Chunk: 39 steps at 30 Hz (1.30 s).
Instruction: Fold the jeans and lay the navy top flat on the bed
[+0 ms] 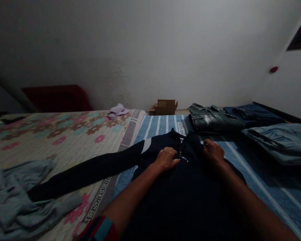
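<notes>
A navy half-zip sweatshirt (188, 187) lies front up in front of me, its collar away from me and its left-side sleeve (100, 169) stretched out across the bed. My left hand (166, 158) rests on its chest beside the zip, thumb apart from the fingers. At the shoulder on the right, my right hand (214, 152) is closed on the fabric, fingertips pinched at the edge. The other sleeve is mostly hidden behind my right forearm. White lettering shows below the zip.
A grey garment (17, 197) lies crumpled at the left, under the sleeve's end. Folded dark denim (213, 118) and light blue jeans (283, 142) sit at the right. Toward the wall are a lilac cloth (117, 111), a cardboard box (165, 107) and a red panel (57, 98).
</notes>
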Available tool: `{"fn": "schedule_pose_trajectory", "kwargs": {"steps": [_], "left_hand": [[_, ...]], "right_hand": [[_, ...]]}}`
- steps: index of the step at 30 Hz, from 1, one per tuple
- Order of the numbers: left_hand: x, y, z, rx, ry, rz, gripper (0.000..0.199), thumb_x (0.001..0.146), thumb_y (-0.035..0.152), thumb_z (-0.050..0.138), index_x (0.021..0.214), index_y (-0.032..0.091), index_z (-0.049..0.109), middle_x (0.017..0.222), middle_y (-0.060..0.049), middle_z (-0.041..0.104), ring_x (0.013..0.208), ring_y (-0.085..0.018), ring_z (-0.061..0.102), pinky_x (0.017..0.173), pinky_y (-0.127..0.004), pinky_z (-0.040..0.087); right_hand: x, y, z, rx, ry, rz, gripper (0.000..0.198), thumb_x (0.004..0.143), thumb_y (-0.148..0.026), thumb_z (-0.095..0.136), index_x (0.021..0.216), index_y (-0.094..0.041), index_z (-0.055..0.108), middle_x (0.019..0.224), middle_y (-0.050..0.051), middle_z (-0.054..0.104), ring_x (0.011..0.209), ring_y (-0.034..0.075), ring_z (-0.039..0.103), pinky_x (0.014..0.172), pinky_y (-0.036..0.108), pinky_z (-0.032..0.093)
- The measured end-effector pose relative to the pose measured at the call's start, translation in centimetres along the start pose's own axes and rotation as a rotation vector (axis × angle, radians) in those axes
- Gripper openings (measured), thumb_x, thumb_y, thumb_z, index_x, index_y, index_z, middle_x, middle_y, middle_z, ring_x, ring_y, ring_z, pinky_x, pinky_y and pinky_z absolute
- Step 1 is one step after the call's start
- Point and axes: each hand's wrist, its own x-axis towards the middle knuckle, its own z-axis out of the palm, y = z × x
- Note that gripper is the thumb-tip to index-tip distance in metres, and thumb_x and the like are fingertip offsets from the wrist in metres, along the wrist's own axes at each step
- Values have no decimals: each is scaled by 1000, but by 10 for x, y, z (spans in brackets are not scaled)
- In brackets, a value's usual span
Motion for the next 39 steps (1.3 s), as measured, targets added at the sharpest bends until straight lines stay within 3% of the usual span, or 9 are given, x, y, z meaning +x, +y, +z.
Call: {"fn": "schedule_pose_trajectory", "kwargs": {"steps": [3,5,9,11,17,25,39], "left_hand": [[-10,21,15,15,-54,63,30,83,35,53,108,18,58,111,-9,59,106,-24,52,89,-36,41],[-15,32,23,39,-73,28,31,84,37,51,106,18,57,108,-10,59,103,-25,52,87,-39,42],[-22,44,32,80,-45,-78,28,82,36,51,102,17,57,107,-12,57,101,-27,51,85,-41,41],[-23,45,32,85,-50,-109,26,83,32,49,102,17,57,108,-13,57,101,-27,51,85,-41,41],[-17,39,34,144,-9,-176,21,83,30,50,97,17,58,102,-12,56,101,-28,50,83,-41,42],[-4,33,40,126,-13,-149,19,82,22,46,91,15,61,95,-13,58,97,-27,53,81,-39,44],[-14,31,38,124,54,-88,17,77,18,46,87,17,60,89,-11,58,92,-24,53,78,-35,45]], "right_hand": [[-5,-5,-6,-17,71,-43,28,87,-18,36,97,-16,62,98,12,63,92,24,57,72,30,37],[-12,-15,-11,6,96,-138,27,89,-19,36,95,-16,62,100,11,62,99,22,54,81,30,36],[-28,-43,-8,184,-106,-492,23,90,-22,39,94,-20,62,98,5,63,94,16,55,81,24,36],[-34,-53,0,203,-205,-547,20,88,-20,43,91,-22,63,92,3,65,88,15,57,75,23,37],[-37,-55,20,117,-273,-444,14,83,-22,50,85,-19,63,89,4,64,86,17,58,69,25,36],[-37,-63,18,-2,-282,-342,16,82,-24,49,90,-18,62,94,6,65,87,18,61,66,26,38],[-51,-72,18,-136,-288,-339,25,87,-12,36,91,-16,61,95,11,63,88,20,63,64,26,40]]}}
